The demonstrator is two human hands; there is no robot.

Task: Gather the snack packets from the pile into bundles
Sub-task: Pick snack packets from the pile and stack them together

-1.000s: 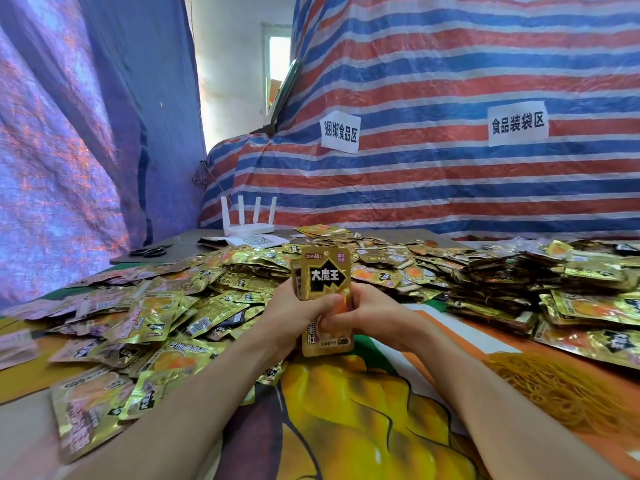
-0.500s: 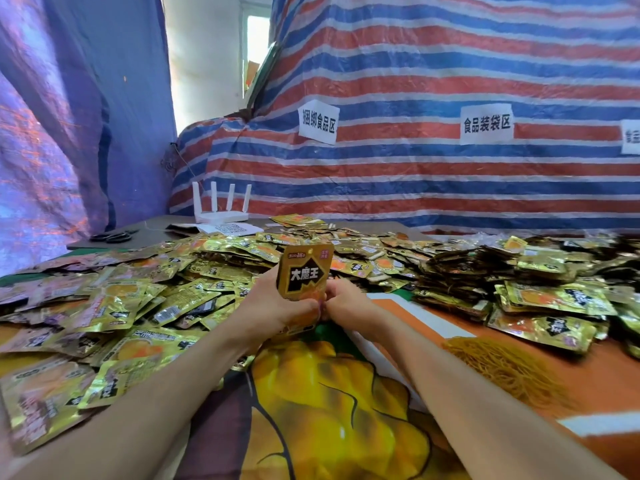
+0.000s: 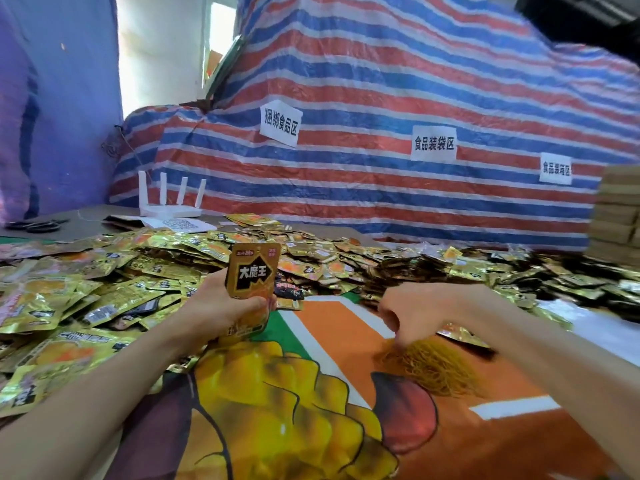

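Note:
My left hand (image 3: 221, 306) grips an upright stack of gold snack packets (image 3: 252, 274) above the table's middle. To the right, my right hand (image 3: 412, 311) reaches down with curled fingers into a heap of yellow rubber bands (image 3: 433, 367); whether it pinches a band is unclear. Loose gold packets (image 3: 104, 282) lie in a wide pile across the left and back of the table. Finished bundles (image 3: 433, 268) are heaped at the right.
A printed orange and yellow cloth (image 3: 311, 410) covers the table in front of me. A white router (image 3: 169, 206) and black scissors (image 3: 38, 225) sit at the back left. A striped tarpaulin (image 3: 381, 185) with paper labels rises behind; cardboard boxes (image 3: 616, 216) stand at right.
My right hand let go of the packet stack and moved right and down onto the rubber bands. The left hand keeps the stack alone. The camera turned right.

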